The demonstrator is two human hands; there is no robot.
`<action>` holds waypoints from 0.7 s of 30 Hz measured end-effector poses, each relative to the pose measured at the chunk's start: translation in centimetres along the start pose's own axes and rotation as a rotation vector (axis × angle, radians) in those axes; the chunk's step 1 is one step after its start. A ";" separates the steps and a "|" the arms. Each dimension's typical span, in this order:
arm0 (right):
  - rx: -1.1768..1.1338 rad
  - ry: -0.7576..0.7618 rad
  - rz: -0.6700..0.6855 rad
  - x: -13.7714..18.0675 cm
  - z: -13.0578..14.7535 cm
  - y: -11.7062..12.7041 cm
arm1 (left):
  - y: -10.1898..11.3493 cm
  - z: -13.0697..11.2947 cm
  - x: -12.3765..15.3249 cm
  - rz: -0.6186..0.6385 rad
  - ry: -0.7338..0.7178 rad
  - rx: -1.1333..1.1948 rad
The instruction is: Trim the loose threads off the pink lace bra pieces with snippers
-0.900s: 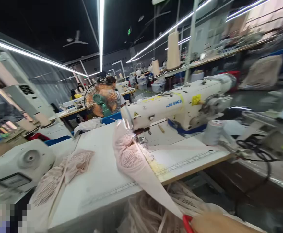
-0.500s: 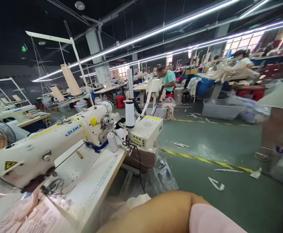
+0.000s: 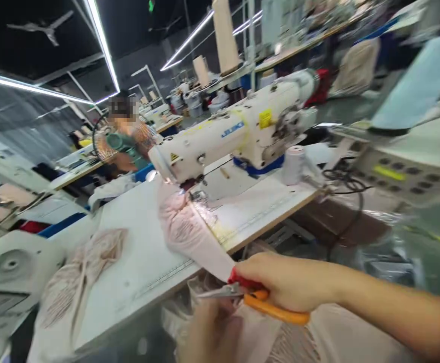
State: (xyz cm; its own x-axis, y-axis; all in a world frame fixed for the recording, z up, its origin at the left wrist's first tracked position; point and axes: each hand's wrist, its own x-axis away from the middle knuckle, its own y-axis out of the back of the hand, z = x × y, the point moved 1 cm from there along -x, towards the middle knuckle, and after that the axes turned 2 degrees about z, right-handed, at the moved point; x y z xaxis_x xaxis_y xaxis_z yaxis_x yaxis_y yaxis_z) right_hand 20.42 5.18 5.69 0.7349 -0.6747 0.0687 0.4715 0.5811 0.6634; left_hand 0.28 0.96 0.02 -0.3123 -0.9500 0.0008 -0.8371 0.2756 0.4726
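Note:
My right hand (image 3: 286,282) is closed around red-and-orange handled scissors (image 3: 257,302), their blades pointing left just below the table edge. My left hand (image 3: 208,333) sits low under the blades, blurred, against pink fabric; its fingers are smeared. A pink lace fabric piece (image 3: 189,232) runs from under the needle of the white Juki sewing machine (image 3: 235,133) down off the white table (image 3: 136,262) toward the scissors.
Another pink lace piece (image 3: 79,272) lies at the table's left. A white thread spool (image 3: 292,164) and a control box (image 3: 401,174) with black cables stand on the right. A person sits behind a fan (image 3: 123,141) at the station beyond.
The camera swung right across the factory floor and back to the sewing table. My right hand with the scissors has risen into view, and my left hand has appeared below it.

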 end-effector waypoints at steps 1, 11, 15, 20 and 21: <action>-0.034 0.001 0.002 -0.1 -0.4 -0.1 | 0.1 0.3 0.0 0.023 0.043 0.105; -0.395 -0.033 0.149 -1.7 -0.6 0.1 | 0.8 0.6 -1.6 0.169 0.152 0.693; -0.439 -0.054 0.156 -2.0 -1.3 0.0 | 0.6 0.2 -1.9 0.155 0.149 0.737; -0.401 -0.051 0.156 -1.8 -1.0 0.1 | 0.4 -0.1 -2.1 0.119 0.190 0.746; -0.395 -0.049 0.156 -1.8 -0.9 0.2 | 0.3 -0.1 -2.1 0.109 0.205 0.735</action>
State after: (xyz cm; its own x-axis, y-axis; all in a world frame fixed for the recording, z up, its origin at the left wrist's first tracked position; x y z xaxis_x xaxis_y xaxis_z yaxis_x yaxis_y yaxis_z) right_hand 19.63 6.91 5.01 0.7929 -0.5799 0.1870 0.5139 0.8014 0.3061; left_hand 0.74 3.04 0.27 -0.3805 -0.9004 0.2107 -0.9121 0.3278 -0.2464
